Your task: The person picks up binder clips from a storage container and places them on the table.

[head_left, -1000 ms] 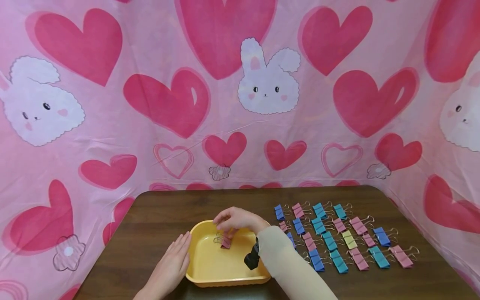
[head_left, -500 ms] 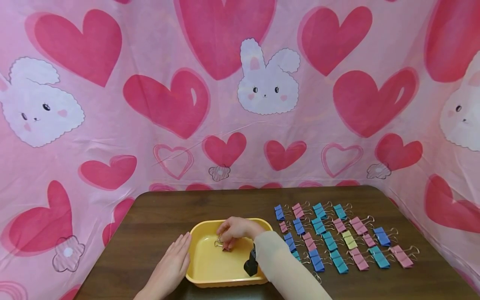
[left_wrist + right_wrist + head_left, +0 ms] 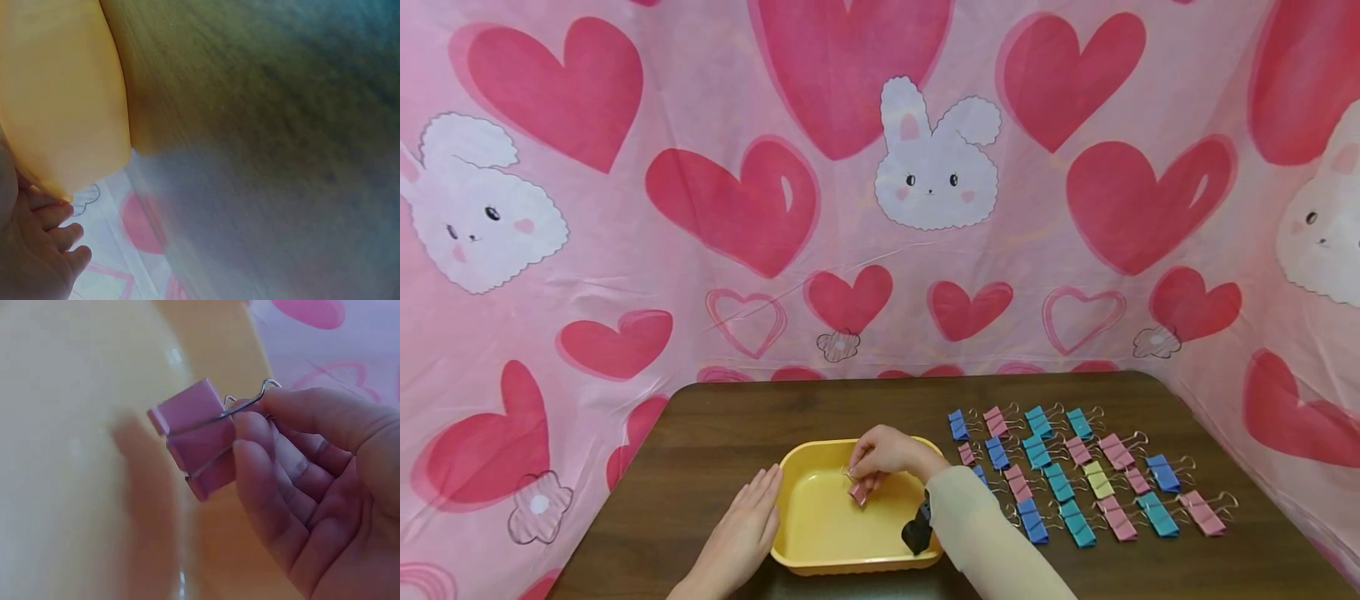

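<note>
A pink binder clip (image 3: 200,434) with silver wire handles is pinched between the thumb and fingers of my right hand (image 3: 886,454). In the head view the clip hangs over the yellow tray (image 3: 835,546), near its middle. The right wrist view shows the thumb and fingertips on the wire handles, the pink body pointing away from the palm. My left hand (image 3: 741,521) lies with straight fingers along the tray's left side, its fingertips at the rim. In the left wrist view its fingers (image 3: 62,237) sit beside the tray's outer wall.
On the right of the dark wooden table (image 3: 722,417) lie several binder clips in rows: blue ones (image 3: 1032,521), teal ones (image 3: 1078,523), pink ones (image 3: 1202,512) and a yellow one (image 3: 1099,481). A pink cloth with hearts and rabbits (image 3: 865,233) hangs behind the table.
The pink clip lay in the tray a second ago, below my right hand. My right hand came down, took hold of it and lifted it slightly rightward. My left hand has not moved.
</note>
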Available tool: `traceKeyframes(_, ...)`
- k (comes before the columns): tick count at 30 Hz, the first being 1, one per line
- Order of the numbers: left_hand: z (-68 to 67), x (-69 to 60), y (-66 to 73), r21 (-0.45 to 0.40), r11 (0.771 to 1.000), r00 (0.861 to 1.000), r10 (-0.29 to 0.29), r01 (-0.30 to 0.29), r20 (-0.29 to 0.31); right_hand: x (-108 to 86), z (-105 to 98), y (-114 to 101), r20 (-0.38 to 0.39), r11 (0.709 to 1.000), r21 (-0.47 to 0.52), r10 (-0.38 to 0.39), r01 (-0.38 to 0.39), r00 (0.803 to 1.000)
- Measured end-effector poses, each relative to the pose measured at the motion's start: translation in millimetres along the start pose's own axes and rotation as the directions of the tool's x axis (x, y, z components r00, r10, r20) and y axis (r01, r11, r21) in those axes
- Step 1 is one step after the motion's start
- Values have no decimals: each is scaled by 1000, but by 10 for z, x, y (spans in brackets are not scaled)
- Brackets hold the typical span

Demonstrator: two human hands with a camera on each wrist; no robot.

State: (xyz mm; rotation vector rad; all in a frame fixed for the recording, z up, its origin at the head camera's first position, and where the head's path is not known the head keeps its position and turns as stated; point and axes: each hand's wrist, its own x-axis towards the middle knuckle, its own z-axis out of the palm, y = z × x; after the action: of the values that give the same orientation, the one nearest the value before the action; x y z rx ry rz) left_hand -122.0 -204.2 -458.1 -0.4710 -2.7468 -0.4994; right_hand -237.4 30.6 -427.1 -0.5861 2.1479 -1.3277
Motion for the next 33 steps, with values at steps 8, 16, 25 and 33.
traceKeyframes(8, -1, -1, -1, -8, 1000, 1000, 3, -3, -4, -205, -167, -12, -140, 995, 59, -74, 83, 987)
traceKeyframes(16, -2, 4, 2, -3, 1000, 1000, -2, 2, -8, -407, -304, 50, -299, 975, 172, -84, 140, 951)
traceKeyframes(25, 16, -6, -4, -8, 1000, 1000, 6, -6, -25, -700, -402, 140, -409, 956, 241, -55, 166, 911)
traceKeyframes(33, 16, -10, -1, -9, 1000, 1000, 9, -10, -29, -1005, -554, 303, -463, 932, 305, -33, 194, 886)
